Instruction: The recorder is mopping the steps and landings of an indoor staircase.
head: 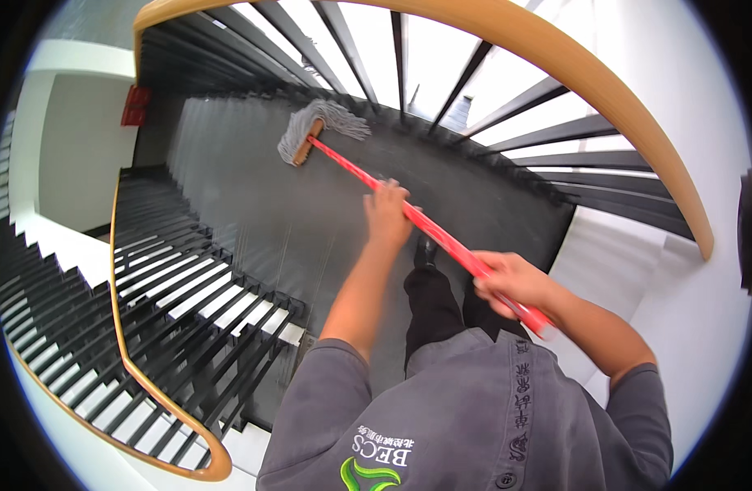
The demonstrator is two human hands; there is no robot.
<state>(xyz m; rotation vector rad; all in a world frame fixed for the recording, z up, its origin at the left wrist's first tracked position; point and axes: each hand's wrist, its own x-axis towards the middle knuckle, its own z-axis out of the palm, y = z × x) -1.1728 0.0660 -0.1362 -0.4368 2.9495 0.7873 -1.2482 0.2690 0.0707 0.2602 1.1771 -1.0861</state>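
Observation:
A string mop lies with its grey strands [330, 116] spread on the dark landing floor [247, 172], close to the foot of the railing. Its brown head block [308, 143] joins a red handle [446, 239] that slants back toward my body. My left hand [389, 213] grips this handle around its middle and looks slightly blurred. Farther up, near the handle's top end, my right hand [512, 282] is closed around it. The handle's end sticks out past my right wrist.
Black balusters under a curved wooden handrail [596, 73] bound the far side and right. On the left, another wooden handrail [115, 294] with black bars follows stairs going down. Red boxes [135, 105] stand by the wall. My black shoe [425, 251] is on the floor.

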